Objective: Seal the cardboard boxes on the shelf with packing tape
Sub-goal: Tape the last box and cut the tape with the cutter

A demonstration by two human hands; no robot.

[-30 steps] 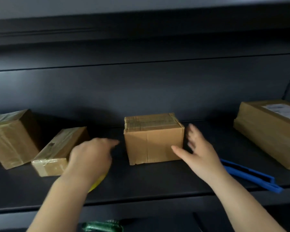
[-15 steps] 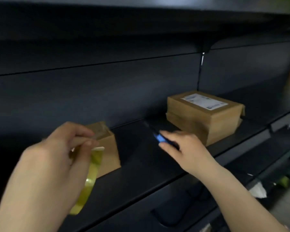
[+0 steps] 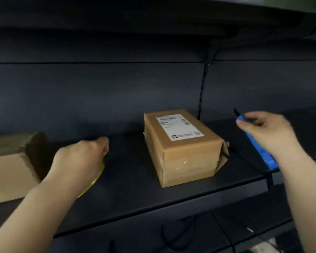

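- We see the left hand (image 3: 80, 157) over the dark shelf (image 3: 135, 194), its fingers curled round a yellowish roll of packing tape (image 3: 93, 179), of which only the lower edge shows below the hand.
- We see the right hand (image 3: 266, 132) raised at the right, its fingers clamped on a blue box cutter (image 3: 259, 148), the dark blade tip pointing up and left.
- We note a labelled cardboard box (image 3: 182, 147) on the shelf between the two hands, touching neither; a white shipping label (image 3: 179, 127) lies on its top face.
- We note a second cardboard box (image 3: 9, 170) at the left edge, just beside the left hand.
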